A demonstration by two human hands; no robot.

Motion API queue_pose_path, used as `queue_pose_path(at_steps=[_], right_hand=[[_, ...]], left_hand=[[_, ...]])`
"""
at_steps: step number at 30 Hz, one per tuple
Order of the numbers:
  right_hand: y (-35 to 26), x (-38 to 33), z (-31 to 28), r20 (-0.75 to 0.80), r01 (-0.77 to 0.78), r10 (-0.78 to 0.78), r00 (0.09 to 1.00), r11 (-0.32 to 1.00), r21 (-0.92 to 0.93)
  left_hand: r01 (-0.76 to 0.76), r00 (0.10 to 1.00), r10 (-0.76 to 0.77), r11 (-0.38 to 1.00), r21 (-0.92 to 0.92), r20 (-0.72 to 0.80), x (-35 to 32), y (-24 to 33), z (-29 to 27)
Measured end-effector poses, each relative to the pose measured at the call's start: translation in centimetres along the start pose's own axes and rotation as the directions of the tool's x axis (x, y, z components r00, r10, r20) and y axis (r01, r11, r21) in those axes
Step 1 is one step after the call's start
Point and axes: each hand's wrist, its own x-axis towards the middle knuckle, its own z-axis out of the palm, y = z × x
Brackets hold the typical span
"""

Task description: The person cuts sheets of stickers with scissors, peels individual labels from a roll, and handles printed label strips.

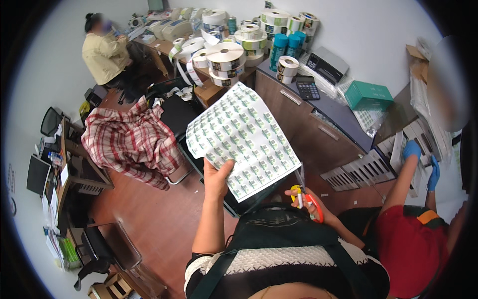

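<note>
My left hand [216, 179] grips the lower left part of a white sheet of stickers [249, 137], its thumb lying on top. Rows of small green-and-grey printed labels cover the sheet, which is held up tilted in front of me. In my right hand [326, 212] is a pair of scissors [315, 207] with red and yellow handles. Their blades point up beside the sheet's lower right corner; whether they touch the paper I cannot tell. Below the hands is my dark green apron [274, 229].
Label rolls [225, 57] crowd the back table. A cabinet [303, 119] carries teal spray cans [279, 50], a calculator [307, 88] and a green box [368, 95]. At right, a co-worker in red [413, 249] wears blue gloves. A plaid shirt [132, 139] covers a chair; another person [107, 55] stands far left.
</note>
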Motion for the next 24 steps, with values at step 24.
queue_pose_path(at_steps=[24], right_hand=[[0.1,0.5,-0.6,-0.116,-0.034,0.034,0.993,0.999,0.003]], left_hand=[[0.002,0.99,-0.059,0.915,0.404,0.128,-2.0,-1.0,-0.9]])
